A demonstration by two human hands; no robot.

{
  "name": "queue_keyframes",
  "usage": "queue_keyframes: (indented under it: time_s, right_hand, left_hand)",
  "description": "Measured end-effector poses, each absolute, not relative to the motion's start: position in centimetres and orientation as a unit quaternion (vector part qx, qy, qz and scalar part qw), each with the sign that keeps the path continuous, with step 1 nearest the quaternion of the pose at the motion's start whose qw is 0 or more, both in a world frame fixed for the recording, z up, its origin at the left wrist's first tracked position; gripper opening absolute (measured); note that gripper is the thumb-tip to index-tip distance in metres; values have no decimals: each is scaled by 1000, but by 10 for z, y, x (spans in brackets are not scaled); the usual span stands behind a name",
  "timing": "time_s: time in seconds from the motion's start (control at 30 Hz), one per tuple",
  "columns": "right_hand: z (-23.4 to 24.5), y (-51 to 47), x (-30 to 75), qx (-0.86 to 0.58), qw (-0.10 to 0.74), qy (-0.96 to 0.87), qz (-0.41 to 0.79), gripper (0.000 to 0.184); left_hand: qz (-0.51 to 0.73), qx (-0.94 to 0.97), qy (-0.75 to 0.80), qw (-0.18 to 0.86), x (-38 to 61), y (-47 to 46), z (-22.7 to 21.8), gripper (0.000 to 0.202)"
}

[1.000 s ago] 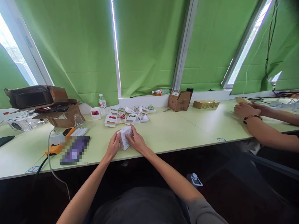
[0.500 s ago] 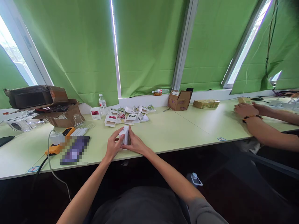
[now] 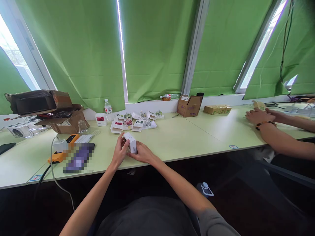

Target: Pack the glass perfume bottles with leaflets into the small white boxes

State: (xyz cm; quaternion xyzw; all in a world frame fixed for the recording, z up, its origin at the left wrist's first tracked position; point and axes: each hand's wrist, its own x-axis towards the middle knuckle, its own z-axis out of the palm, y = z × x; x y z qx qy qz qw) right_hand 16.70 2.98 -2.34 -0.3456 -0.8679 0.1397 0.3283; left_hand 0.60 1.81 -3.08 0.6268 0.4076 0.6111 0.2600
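Note:
Between my two hands, just above the table's front edge, is a small white box point(image 3: 132, 144), tilted, with small print on one side. My left hand point(image 3: 119, 151) grips its left side, thumb pressed on the near face. Fingers of my right hand point(image 3: 142, 152) close on its right side and underside. Beyond the hands lie several opened small white boxes point(image 3: 117, 125) with coloured picture labels, among coiled cables point(image 3: 128, 121). Another white box with a red picture point(image 3: 101, 119) stands upright beside a clear water bottle point(image 3: 108, 109).
On the left are torn cardboard boxes point(image 3: 65, 123), an orange device point(image 3: 56, 158), a white cable and a blurred phone point(image 3: 80, 158). A brown carton point(image 3: 189, 106) and yellowish boxes point(image 3: 217, 109) stand at the back right. At far right, a co-worker's hands point(image 3: 259, 116) hold a yellowish box.
The white box has turned and tipped in my hands, so more of its top and printed side shows. My left fingers have shifted slightly along it.

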Motion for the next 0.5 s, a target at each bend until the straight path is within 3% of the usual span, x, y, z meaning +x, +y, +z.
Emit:
queue_keyframes:
  time_s: [0.37,0.5]
  right_hand:
    - [-28,33,166,-419,321,-839,134,54]
    - [-27,33,166,-422,337,-828,149,65]
  left_hand:
    - [619,595,474,194,3,19,-32,57]
    - [619,590,484,186,4,15,-29,50]
